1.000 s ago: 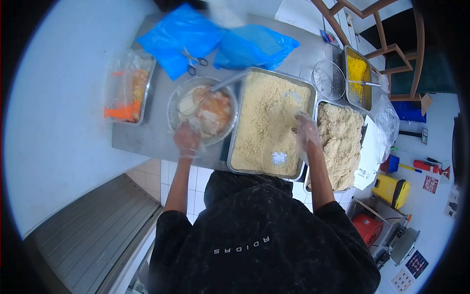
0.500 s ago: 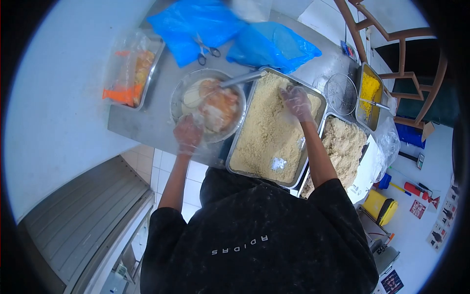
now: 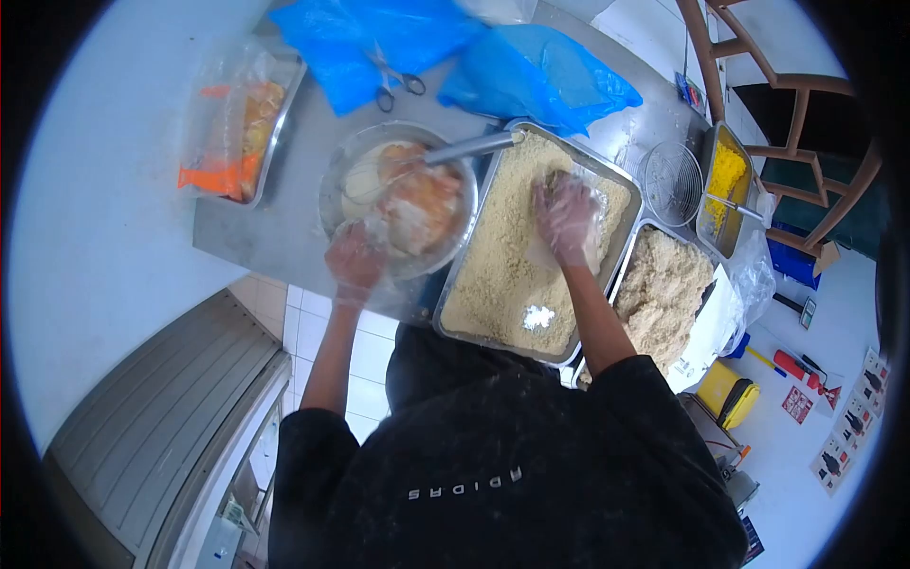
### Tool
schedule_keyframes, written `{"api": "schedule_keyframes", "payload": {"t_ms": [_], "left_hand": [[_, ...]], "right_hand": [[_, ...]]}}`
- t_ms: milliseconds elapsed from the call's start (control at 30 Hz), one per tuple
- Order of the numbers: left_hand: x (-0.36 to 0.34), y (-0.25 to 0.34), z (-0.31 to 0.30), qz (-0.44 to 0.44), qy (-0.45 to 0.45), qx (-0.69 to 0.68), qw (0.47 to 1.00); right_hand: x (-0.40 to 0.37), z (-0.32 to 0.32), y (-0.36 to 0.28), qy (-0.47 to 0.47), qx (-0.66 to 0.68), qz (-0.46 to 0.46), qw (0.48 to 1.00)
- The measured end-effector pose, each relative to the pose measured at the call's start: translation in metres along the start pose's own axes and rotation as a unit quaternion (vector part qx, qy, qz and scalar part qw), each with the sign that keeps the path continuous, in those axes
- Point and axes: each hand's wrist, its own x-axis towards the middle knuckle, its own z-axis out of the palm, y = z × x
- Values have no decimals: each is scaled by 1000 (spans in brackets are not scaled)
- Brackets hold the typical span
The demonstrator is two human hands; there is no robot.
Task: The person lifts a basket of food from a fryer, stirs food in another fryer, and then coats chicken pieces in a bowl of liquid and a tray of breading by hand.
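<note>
A metal bowl (image 3: 334, 156) holds pale batter and orange-pink pieces that look like raw meat. In it rests a whisk (image 3: 471, 147), its handle reaching over the neighbouring tray. My left hand (image 3: 356, 258), in a clear plastic glove, is closed at the near rim of the bowl. Right of the bowl stands a deep metal tray (image 3: 463, 268) full of pale yellow crumbs (image 3: 512, 256). My right hand (image 3: 567, 220), also gloved, is down in the crumbs at the tray's far right part. Blur and crumbs obscure its fingers, and what it may hold cannot be made out.
A second tray of coarser, clumped crumbs (image 3: 659, 284) stands to the right. Beyond are a wire strainer (image 3: 671, 182) and a tray of yellow crumbs (image 3: 728, 175). Blue plastic bags (image 3: 540, 81) and scissors (image 3: 396, 81) lie at the back. A bagged tray (image 3: 275, 128) stands left.
My right hand has moved a little left and nearer to me within the crumbs. The left hand stays at the bowl's rim. The view has shifted slightly.
</note>
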Motion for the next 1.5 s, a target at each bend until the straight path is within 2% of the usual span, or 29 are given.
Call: {"api": "schedule_keyframes", "payload": {"t_ms": [33,133,267,333,433,467,533,600,633,700,733,767,800,833,867,933,1000,1100,1200,1233,1267,1300,1333,1367,1433,1500], "left_hand": [[2,-2,5,-8,-13,-8,1000],[0,-1,2,-44,-48,-1,998],[-4,4,-3,-70,-69,29,995],[-4,6,-6,-74,-69,9,995],[0,1,-5,-55,-39,-17,998],[0,1,-4,-44,-28,-21,998],[3,6,-2,-49,-39,-9,998],[4,9,-8,-83,-84,29,993],[3,8,-8,-66,-60,16,996],[5,6,-4,-25,-4,-17,1000],[-4,8,-6,-33,-15,-17,999],[-6,7,-4,-41,-16,-14,999],[0,4,-2,-47,-10,-7,999],[5,2,-3,-46,-11,1,999],[4,4,-6,-45,-24,6,999],[2,7,-7,-42,-50,1,998],[5,6,-7,-52,-63,-9,997],[8,11,-10,-75,-71,11,995],[8,12,-9,-89,-79,15,993],[2,13,-9,-80,-83,9,993],[1,11,-9,-72,-81,5,994],[6,6,-7,-63,-72,3,995],[6,4,-6,-53,-59,7,997],[6,8,-8,-46,-49,10,998],[9,6,-9,-42,-42,2,998],[5,6,-7,-51,-55,-26,997]], "right_hand": [[-3,0,1,25,22,1,999],[-10,-8,2,-39,32,-26,998],[-5,-20,15,0,204,9,979],[-17,51,57,128,234,-42,963],[-35,31,35,74,120,-86,986],[-50,44,21,51,253,-34,966],[-66,14,1,26,27,-2,999],[-65,19,8,78,139,-16,987],[-63,20,9,108,197,-20,974],[-59,17,7,101,125,-5,987],[-61,13,9,93,86,-2,992],[-52,43,26,134,87,19,987],[-35,103,53,179,94,37,979],[-24,59,38,190,236,66,951],[-11,8,20,211,373,92,899],[13,-8,13,23,368,145,918],[21,0,13,62,175,52,981],[18,16,5,203,137,46,968],[13,2,-7,211,36,64,975],[9,-1,-1,114,138,119,977],[13,-2,6,19,241,168,956],[18,-2,8,8,318,180,931],[22,-2,11,-2,392,194,899],[9,4,14,64,436,181,879],[-19,13,14,119,479,125,860],[-53,18,14,113,423,66,897]]}}
